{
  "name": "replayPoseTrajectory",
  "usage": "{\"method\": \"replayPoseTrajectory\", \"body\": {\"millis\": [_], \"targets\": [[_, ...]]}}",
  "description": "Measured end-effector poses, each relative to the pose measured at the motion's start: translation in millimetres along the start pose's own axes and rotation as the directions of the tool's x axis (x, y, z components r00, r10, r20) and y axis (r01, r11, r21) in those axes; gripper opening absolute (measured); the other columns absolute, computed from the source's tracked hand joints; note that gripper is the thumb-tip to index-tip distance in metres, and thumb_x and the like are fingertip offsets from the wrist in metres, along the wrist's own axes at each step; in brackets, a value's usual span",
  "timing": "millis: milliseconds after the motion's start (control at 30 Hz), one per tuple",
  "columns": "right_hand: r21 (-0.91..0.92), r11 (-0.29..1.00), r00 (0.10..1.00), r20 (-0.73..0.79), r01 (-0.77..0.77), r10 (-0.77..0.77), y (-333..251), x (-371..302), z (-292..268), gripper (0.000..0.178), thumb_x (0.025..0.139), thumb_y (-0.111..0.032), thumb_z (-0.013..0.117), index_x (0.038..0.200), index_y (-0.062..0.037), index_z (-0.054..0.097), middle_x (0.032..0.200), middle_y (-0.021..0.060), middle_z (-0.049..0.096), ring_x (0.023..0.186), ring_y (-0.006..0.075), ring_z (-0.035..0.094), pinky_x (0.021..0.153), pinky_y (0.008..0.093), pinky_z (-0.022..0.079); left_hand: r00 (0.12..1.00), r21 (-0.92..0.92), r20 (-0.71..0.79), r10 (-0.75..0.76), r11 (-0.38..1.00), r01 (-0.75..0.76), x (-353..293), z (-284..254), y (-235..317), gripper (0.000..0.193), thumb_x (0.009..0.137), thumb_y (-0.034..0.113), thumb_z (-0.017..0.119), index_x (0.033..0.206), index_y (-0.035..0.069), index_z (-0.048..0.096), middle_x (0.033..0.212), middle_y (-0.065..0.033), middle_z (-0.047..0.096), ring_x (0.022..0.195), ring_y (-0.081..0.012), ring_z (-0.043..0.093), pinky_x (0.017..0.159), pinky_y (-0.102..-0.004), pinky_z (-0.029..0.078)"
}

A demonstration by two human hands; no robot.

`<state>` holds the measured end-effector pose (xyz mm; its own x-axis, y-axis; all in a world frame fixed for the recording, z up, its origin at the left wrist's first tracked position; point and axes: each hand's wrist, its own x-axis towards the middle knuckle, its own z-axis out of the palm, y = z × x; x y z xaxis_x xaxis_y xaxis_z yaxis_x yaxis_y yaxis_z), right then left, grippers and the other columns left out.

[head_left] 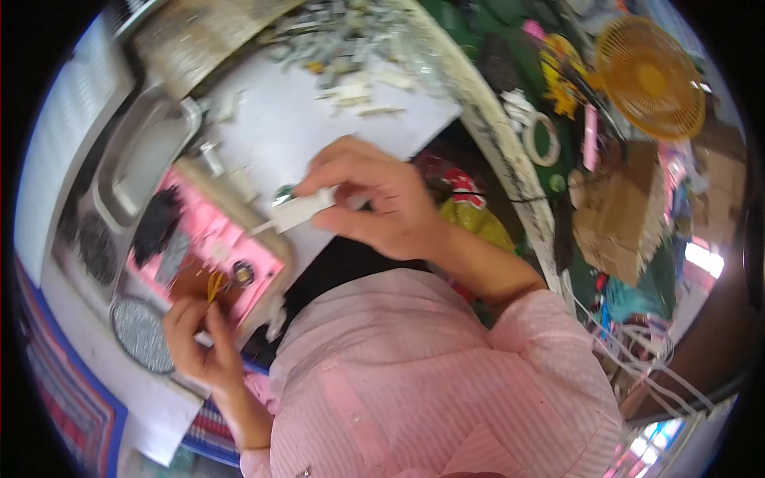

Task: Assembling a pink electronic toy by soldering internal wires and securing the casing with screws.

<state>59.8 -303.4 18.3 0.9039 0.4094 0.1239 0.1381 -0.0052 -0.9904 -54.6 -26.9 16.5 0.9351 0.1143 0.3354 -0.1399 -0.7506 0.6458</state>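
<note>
My right hand (373,201) is closed on a small white plastic part (301,210) with a thin pin sticking out toward the left, held above the white table (295,131). My left hand (199,338) pinches something thin and yellow (215,285) at the near corner of a pink tray (209,239). The tray holds a black bundle, a brown patch and a small round dark piece. My pink striped shirt fills the lower middle of the view.
A steel tray (147,155) lies left of the pink tray, and a round mesh disc (142,334) sits near my left hand. A heap of grey and white small parts (339,44) lies at the table's far end. An orange fan (649,76) and cardboard box (625,211) stand at right.
</note>
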Motion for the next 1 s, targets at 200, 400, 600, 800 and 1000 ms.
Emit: {"method": "replayPoseTrajectory", "body": {"millis": [200, 400, 600, 800, 1000], "targets": [[-0.391, 0.896, 0.973, 0.176, 0.211, -0.152, -15.9, 37.2, 6.3, 0.029, 0.075, -0.01, 0.081, 0.102, -0.0066, 0.074, 0.1, 0.0069, 0.069, 0.085, 0.0224, 0.057, 0.071, 0.0337, 0.047, 0.999, -0.088, 0.03, 0.043, 0.995, -0.04, 4.8, -0.7, -9.9, 0.015, 0.078, -0.005, 0.075, 0.089, 0.002, 0.067, 0.1, -0.0153, 0.071, 0.088, -0.0264, 0.067, 0.075, -0.0331, 0.052], [-0.528, 0.705, 0.867, 0.422, 0.473, -0.266, -16.0, 67.1, 28.8, 0.034, 0.067, -0.008, 0.081, 0.101, -0.0105, 0.075, 0.096, 0.0042, 0.065, 0.09, 0.0274, 0.055, 0.076, 0.0351, 0.047, 0.995, -0.085, -0.01, 0.1, 0.991, -0.1, 5.2, 0.4, -13.6, 0.02, 0.075, -0.001, 0.078, 0.091, 0.003, 0.066, 0.098, -0.0131, 0.072, 0.081, -0.0268, 0.067, 0.067, -0.0341, 0.052], [-0.538, 0.6, 0.79, 0.534, 0.592, -0.302, -13.4, 77.5, 43.5, 0.031, 0.065, -0.007, 0.081, 0.095, -0.0098, 0.072, 0.096, 0.004, 0.064, 0.091, 0.0286, 0.055, 0.076, 0.0365, 0.049, 0.996, -0.105, -0.016, 0.093, 0.99, -0.094, 5.1, 3.4, -15.6, 0.021, 0.075, -0.002, 0.077, 0.092, 0.004, 0.065, 0.099, -0.0131, 0.072, 0.081, -0.0264, 0.067, 0.068, -0.0341, 0.052], [-0.407, 0.702, 0.769, 0.554, 0.585, -0.319, -1.0, 86.1, 46.5, 0.031, 0.066, -0.006, 0.081, 0.095, -0.0076, 0.072, 0.096, 0.0049, 0.065, 0.09, 0.0284, 0.056, 0.076, 0.0367, 0.049, 0.992, -0.095, -0.042, 0.119, 0.988, -0.123, 3.1, 7.2, -17.8, 0.023, 0.075, -0.001, 0.077, 0.092, 0.005, 0.063, 0.098, -0.0111, 0.073, 0.078, -0.0257, 0.067, 0.066, -0.0346, 0.051], [-0.399, 0.741, 0.781, 0.566, 0.541, -0.265, 7.0, 85.9, 55.9, 0.027, 0.067, -0.007, 0.079, 0.093, -0.0064, 0.072, 0.095, 0.0045, 0.065, 0.09, 0.0272, 0.058, 0.078, 0.0381, 0.049, 0.984, -0.086, -0.043, 0.173, 0.981, -0.176, 5.1, 10.6, -23.6, 0.023, 0.075, 0.006, 0.078, 0.093, 0.007, 0.065, 0.099, -0.0067, 0.071, 0.074, -0.0226, 0.065, 0.061, -0.0334, 0.049]]}}
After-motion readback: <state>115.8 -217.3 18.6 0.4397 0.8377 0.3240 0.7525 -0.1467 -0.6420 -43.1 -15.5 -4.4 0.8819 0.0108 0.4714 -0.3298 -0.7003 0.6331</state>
